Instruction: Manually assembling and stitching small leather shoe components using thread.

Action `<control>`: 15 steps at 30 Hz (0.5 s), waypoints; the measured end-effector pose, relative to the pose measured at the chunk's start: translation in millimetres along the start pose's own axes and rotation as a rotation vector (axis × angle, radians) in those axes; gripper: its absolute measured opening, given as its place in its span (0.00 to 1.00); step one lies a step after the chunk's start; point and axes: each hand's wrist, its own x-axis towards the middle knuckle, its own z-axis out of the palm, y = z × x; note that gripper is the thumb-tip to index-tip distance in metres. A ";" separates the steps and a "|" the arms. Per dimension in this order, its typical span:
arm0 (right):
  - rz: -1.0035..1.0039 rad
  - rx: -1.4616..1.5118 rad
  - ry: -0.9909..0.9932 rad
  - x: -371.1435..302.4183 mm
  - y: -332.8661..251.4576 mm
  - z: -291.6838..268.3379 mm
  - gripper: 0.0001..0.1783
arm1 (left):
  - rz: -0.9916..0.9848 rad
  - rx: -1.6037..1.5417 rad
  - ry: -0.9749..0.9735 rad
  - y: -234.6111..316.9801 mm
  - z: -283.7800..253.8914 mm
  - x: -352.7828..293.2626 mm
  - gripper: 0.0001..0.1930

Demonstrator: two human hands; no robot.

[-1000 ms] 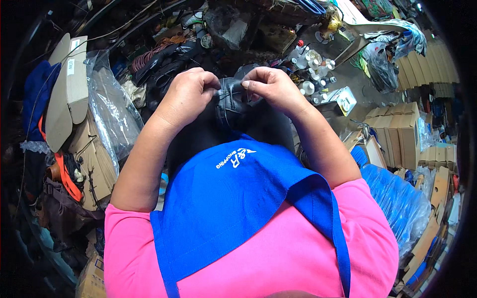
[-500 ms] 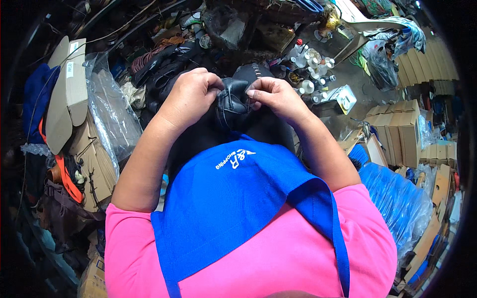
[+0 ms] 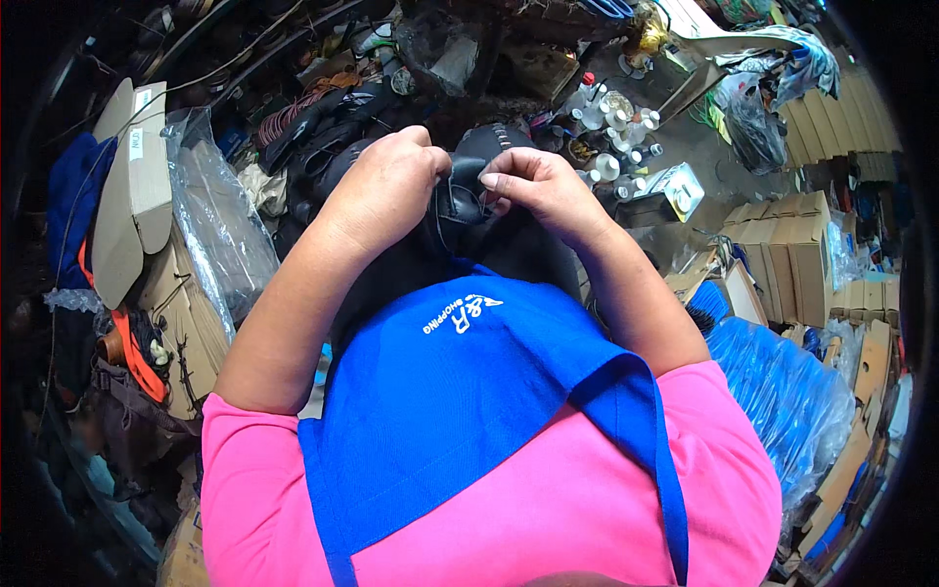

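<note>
Black leather shoe (image 3: 468,196) at frame centre; blue apron (image 3: 469,411) over pink shirt (image 3: 548,509) below; brown cardboard boxes (image 3: 792,245) seen at right.

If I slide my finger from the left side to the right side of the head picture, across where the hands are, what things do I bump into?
Flat cardboard box → clear plastic bag → left hand → black shoe → right hand → little bottles → stacked cardboard boxes.
</note>
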 end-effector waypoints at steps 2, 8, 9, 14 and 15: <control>-0.010 0.020 -0.006 1.0 -0.2 0.6 0.10 | 0.012 -0.046 -0.002 -3.7 4.1 2.2 0.06; -0.001 0.109 0.046 -1.4 -6.5 -2.3 0.10 | 0.177 0.017 0.274 11.3 -0.6 -0.3 0.06; -0.023 0.137 0.072 -1.6 -5.3 -4.7 0.09 | 0.235 0.060 0.251 23.0 -5.0 -2.6 0.06; -0.098 0.049 0.084 9.1 -14.4 -3.1 0.09 | 0.573 0.331 -0.149 59.1 17.2 -12.2 0.05; -0.101 0.047 0.083 12.5 -18.8 0.5 0.09 | 0.608 0.436 -0.141 58.1 21.9 -8.1 0.08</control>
